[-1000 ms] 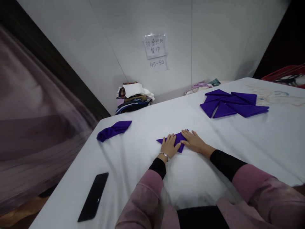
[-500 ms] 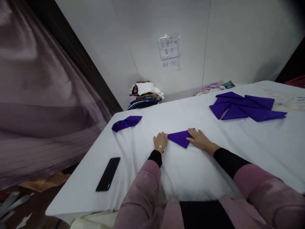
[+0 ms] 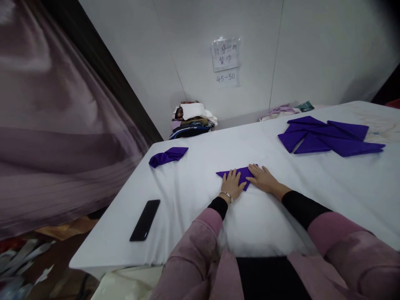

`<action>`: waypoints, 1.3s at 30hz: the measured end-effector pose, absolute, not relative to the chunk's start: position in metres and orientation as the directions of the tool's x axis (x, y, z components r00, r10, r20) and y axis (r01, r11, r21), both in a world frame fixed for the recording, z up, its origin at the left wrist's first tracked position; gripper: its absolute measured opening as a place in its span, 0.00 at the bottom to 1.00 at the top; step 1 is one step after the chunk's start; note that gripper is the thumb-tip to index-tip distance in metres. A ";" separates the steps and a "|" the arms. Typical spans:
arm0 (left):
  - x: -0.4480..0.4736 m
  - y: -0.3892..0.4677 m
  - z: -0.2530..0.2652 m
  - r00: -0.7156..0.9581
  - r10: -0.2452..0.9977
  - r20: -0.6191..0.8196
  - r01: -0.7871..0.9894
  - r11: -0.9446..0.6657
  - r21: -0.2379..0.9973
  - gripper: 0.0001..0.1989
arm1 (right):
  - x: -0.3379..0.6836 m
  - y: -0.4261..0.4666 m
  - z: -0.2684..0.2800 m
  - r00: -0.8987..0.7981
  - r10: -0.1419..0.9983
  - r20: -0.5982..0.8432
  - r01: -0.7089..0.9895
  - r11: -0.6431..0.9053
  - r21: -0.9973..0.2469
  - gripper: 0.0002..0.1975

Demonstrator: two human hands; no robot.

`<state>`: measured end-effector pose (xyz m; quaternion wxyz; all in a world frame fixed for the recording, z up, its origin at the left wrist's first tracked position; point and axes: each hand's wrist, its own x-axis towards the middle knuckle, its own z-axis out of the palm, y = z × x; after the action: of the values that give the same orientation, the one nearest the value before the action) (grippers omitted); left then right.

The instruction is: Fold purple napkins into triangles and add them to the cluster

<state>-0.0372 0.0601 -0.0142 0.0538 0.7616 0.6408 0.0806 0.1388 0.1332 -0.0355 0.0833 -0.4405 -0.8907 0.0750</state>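
A purple cloth napkin (image 3: 243, 174), folded into a small triangle, lies on the white-covered table (image 3: 200, 156) in front of me. My left hand (image 3: 232, 184), with a bracelet at its wrist, lies flat on the napkin's middle, fingers spread. On the napkin's right end rests my right hand (image 3: 261, 178), its fingers stretched out. The two hands partly cover the cloth; its left point and a bit of its lower corner show.
Several folded purple napkins (image 3: 325, 135) overlap at the right. A rolled purple napkin (image 3: 168, 156) lies at the left, with a black phone (image 3: 145, 220) nearer me. Stacked clothes (image 3: 192, 121) stand beyond the far edge; a curtain (image 3: 62, 137) hangs at left.
My left hand has moved right, from beside the napkin's left point onto its middle. My right hand stays at the right end. The view has shifted slightly.
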 end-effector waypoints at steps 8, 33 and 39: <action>-0.041 0.061 -0.012 0.149 0.988 -0.031 0.978 -0.143 0.153 0.37 | 0.138 0.133 -0.034 -0.595 0.798 0.095 0.763 0.598 -0.246 0.36; -0.052 0.047 0.001 0.447 0.895 0.009 0.888 -0.445 0.117 0.24 | 0.137 0.128 -0.012 -0.632 0.770 0.085 0.692 0.610 -0.386 0.37; -0.038 0.076 0.008 0.211 0.967 0.145 0.959 -0.233 0.163 0.25 | 0.135 0.127 -0.013 -0.622 0.775 0.111 0.692 0.611 -0.384 0.38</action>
<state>-0.0383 0.0756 0.0080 0.0188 0.7778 0.6189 0.1081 0.1351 0.1270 -0.0131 0.1343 -0.4134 -0.8874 0.1538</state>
